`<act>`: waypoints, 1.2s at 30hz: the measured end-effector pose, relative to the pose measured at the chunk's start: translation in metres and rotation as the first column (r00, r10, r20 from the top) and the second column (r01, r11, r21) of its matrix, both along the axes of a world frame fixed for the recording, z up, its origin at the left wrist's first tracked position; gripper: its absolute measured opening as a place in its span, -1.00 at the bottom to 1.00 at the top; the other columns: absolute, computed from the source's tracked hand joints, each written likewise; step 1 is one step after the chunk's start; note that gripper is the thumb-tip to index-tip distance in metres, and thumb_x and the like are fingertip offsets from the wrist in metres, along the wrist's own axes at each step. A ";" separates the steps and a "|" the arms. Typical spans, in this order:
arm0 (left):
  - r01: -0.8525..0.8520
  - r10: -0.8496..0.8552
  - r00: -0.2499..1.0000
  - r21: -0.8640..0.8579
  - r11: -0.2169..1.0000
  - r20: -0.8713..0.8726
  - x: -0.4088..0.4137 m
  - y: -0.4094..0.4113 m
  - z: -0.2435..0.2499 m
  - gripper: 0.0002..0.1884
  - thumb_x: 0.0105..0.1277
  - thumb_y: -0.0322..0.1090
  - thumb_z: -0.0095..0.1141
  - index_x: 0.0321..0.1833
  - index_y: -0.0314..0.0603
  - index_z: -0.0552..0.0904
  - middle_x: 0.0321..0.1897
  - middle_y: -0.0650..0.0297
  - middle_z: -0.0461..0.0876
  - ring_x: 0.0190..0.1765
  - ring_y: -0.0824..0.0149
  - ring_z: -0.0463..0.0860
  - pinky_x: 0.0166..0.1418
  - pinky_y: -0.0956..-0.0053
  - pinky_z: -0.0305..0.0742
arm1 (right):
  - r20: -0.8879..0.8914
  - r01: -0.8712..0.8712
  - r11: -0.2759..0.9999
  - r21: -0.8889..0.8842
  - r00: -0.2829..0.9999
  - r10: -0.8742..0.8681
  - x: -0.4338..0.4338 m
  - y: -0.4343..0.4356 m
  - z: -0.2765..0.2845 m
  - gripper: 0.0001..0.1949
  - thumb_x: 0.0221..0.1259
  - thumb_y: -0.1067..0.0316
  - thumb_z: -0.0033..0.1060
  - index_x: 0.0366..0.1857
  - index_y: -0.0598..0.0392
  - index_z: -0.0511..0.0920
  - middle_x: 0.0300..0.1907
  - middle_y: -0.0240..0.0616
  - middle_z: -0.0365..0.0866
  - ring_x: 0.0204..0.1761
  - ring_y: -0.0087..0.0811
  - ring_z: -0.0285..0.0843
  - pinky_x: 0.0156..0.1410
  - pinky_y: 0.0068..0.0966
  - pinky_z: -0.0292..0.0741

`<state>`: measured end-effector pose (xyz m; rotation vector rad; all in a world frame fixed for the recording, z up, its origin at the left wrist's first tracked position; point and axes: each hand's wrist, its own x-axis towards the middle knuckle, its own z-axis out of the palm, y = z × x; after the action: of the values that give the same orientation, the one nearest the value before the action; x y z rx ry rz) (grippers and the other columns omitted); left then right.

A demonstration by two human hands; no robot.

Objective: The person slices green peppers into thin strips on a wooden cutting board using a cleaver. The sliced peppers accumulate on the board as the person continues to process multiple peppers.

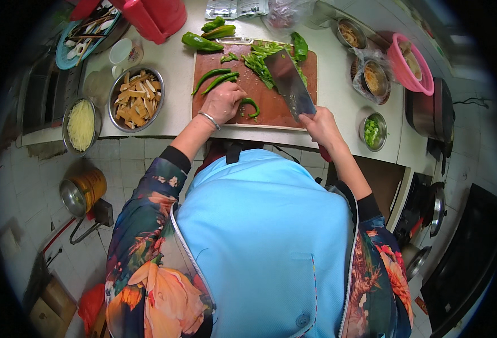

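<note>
On a brown cutting board [274,110], my left hand [225,101] has its fingers closed on a slim green chili pepper [252,105], whose curved end shows at the fingertips. More green chilies [208,80] lie just beyond that hand. My right hand [320,124] grips a cleaver [290,84] at the back of its blade near the handle; the blade slants away to the upper left over the board. Sliced green pepper [259,63] is heaped beside and partly behind the blade. A whole green pepper [300,46] lies at the board's far right corner.
Left of the board are a steel bowl of cut tofu strips [136,99] and a bowl of pale shreds [80,125]. Whole green peppers [202,41] lie beyond it. To the right stand a cup of chopped greens [372,132], small bowls [375,78] and a pink basket [428,84].
</note>
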<state>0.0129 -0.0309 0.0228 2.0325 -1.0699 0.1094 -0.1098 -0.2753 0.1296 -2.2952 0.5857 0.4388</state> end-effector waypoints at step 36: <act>-0.179 0.184 0.982 0.117 0.977 -0.036 -0.032 -0.044 -0.022 -0.86 -0.01 -0.52 0.22 -0.34 -0.26 0.64 -0.31 0.04 0.58 -0.16 -0.04 0.60 -0.06 0.18 0.57 | -0.350 -0.491 0.798 -0.349 0.858 0.375 0.028 0.011 -0.022 -0.78 0.03 0.36 0.32 -0.23 0.16 0.64 -0.17 0.06 0.71 -0.08 0.04 0.69 0.04 -0.11 0.63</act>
<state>-0.0191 -0.0750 0.0012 2.2227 -0.8773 0.0964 -0.0816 -0.2647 0.1078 -2.8334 0.2785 0.9336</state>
